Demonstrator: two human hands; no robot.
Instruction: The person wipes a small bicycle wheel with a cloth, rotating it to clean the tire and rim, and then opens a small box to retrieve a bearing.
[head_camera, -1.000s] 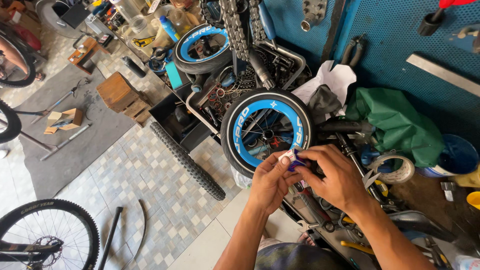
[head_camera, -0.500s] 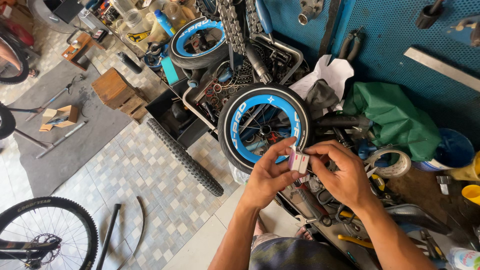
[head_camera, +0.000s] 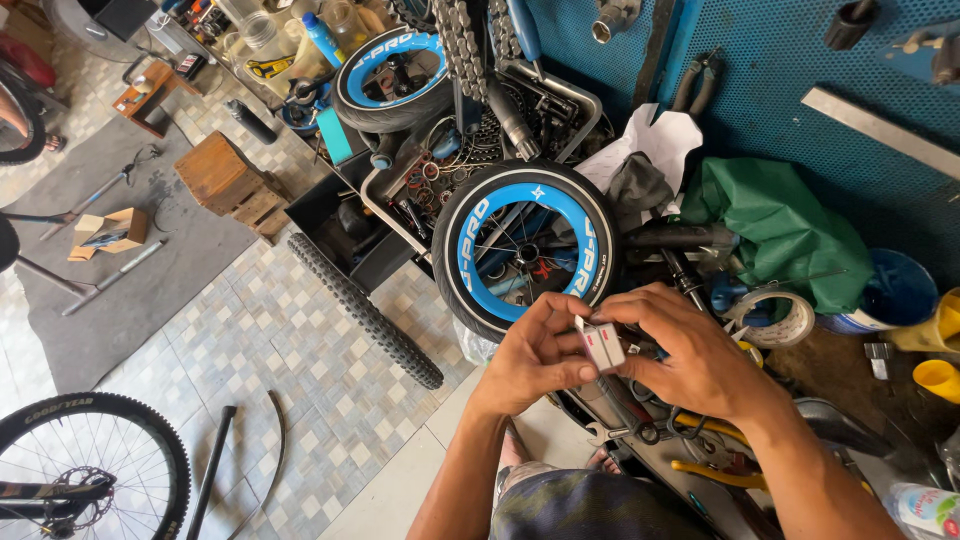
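Both my hands meet at the lower middle of the head view, gripping a small white packet (head_camera: 603, 345) with red marks. My left hand (head_camera: 535, 360) pinches it from the left, thumb under its lower edge. My right hand (head_camera: 690, 355) holds its right side with fingers curled over the top. Just behind the hands stands a small wheel with a blue rim and black tyre (head_camera: 527, 245). A second blue-rimmed wheel (head_camera: 390, 80) lies farther back.
A blue pegboard (head_camera: 780, 70) carries pliers and tools. A green cloth (head_camera: 780, 225), a tape roll (head_camera: 775, 318), a blue tub (head_camera: 893, 290) and yellow funnels (head_camera: 940, 378) lie right. A loose knobby tyre (head_camera: 365, 310), wooden block (head_camera: 225, 180) and bicycle wheel (head_camera: 90, 460) rest on the tiled floor.
My hands have lifted slightly and turned the packet so its white face shows; the view has shifted a little toward the right.
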